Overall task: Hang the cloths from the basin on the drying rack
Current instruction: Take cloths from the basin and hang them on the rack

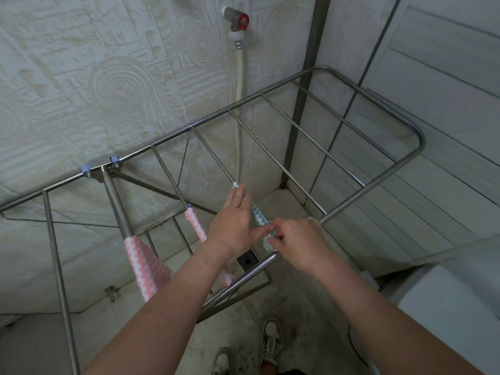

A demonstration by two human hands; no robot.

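A steel drying rack [365, 188] fills the middle of the view. A green-and-white zigzag cloth [259, 216] lies draped over one of its rods. My left hand [232, 220] rests flat along that cloth with the fingers stretched up the rod. My right hand [295, 239] pinches the cloth's near end close to the rack's front rail. Two pink-and-white zigzag cloths hang further left: a wide one [146, 266] and a narrow one [196, 221] on the neighbouring rod. The basin is out of view.
A tap with a red handle [238, 21] and a white hose [239, 77] are on the patterned wall behind the rack. A floor drain [247, 259] lies below the rods. A white appliance [446, 307] stands at the right. My shoes [270, 339] are on the floor.
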